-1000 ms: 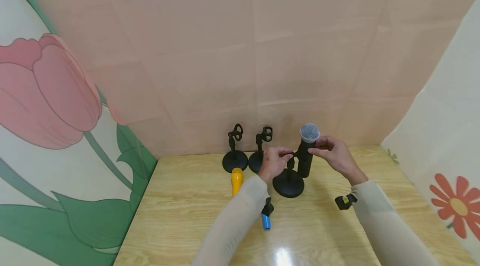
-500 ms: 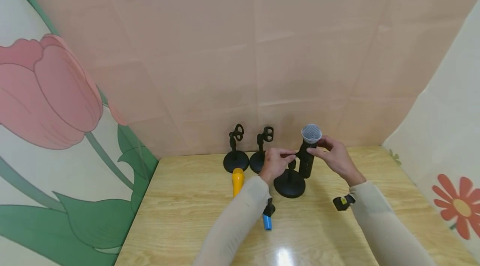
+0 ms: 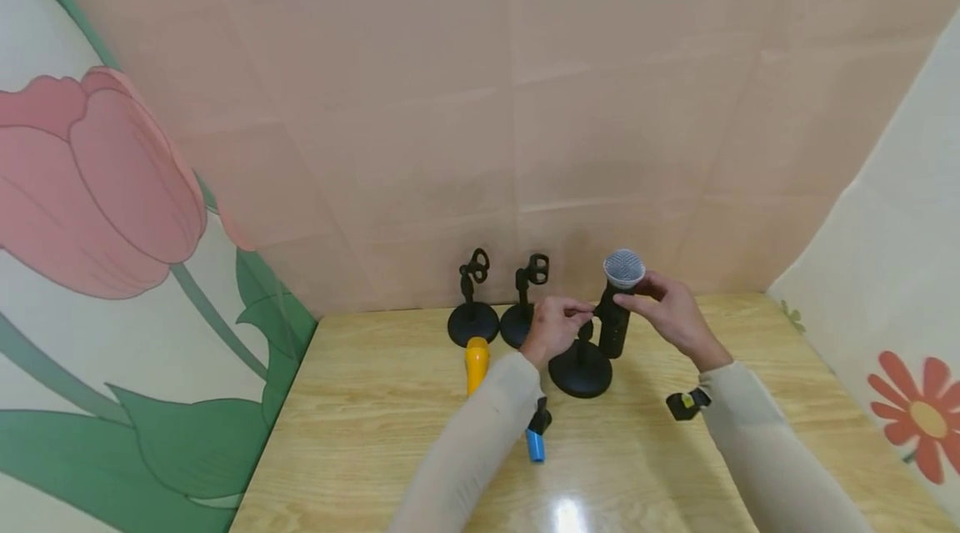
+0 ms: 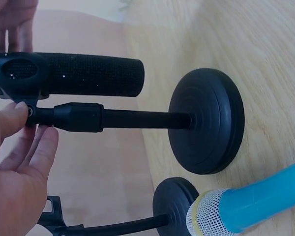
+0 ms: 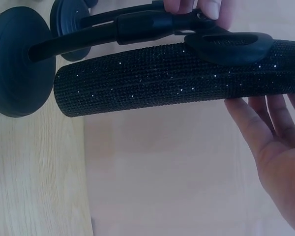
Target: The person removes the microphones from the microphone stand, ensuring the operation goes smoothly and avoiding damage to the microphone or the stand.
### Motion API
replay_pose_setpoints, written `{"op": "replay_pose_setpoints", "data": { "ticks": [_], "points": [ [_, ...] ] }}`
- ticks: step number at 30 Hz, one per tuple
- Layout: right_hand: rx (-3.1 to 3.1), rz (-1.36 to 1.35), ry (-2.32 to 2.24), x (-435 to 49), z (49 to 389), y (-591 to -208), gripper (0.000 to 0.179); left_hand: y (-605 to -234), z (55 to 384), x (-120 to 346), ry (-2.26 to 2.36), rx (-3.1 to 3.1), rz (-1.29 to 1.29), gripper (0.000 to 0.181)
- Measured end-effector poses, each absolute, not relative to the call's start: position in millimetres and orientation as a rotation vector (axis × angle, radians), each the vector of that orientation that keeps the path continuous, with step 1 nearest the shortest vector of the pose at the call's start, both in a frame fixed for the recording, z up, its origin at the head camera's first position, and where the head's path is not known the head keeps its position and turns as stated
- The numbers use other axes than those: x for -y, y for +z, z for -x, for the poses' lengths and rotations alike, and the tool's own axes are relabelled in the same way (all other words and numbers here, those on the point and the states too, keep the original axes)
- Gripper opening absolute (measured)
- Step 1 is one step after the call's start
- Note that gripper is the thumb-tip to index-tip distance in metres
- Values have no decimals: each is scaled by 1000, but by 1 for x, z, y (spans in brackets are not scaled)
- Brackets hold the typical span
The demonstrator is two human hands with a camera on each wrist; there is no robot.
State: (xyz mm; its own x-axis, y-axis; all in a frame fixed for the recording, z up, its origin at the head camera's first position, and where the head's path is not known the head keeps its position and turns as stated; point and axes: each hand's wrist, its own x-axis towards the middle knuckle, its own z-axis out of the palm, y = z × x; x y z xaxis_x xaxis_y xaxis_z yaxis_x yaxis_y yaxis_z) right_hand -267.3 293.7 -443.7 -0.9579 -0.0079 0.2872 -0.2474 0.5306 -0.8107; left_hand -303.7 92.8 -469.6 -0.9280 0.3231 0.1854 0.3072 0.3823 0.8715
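Observation:
A black microphone with a sparkly handle [image 5: 137, 83] and silver mesh head [image 3: 624, 268] stands nearly upright in the ring clip [image 5: 229, 47] of a black desk microphone stand [image 3: 581, 369]. My left hand [image 3: 553, 326] pinches the joint below the clip between thumb and fingers, plainest in the left wrist view. Around the upper handle, just beneath the mesh head, are the thumb and fingers of my right hand [image 3: 667, 312]. The handle's lower end hangs beside the stand's pole, above the table.
Two more black stands [image 3: 473, 323] [image 3: 516, 324] with bare clips stand by the back wall. A yellow microphone [image 3: 476, 362] lies left of my left forearm. The blue microphone [image 4: 260, 199] is partly hidden under that forearm in the head view.
Both hands and the microphone have shifted very slightly to the right in the head view, along with the whole scene. The grips look the same.

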Motion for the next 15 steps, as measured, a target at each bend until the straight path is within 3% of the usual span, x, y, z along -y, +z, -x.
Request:
{"op": "replay_pose_setpoints", "data": {
  "ticks": [15],
  "points": [
    [2519, -213, 1325, -291, 268, -441, 42, -463, 307, -93, 1498, -2637, -584, 11]
  ]
}}
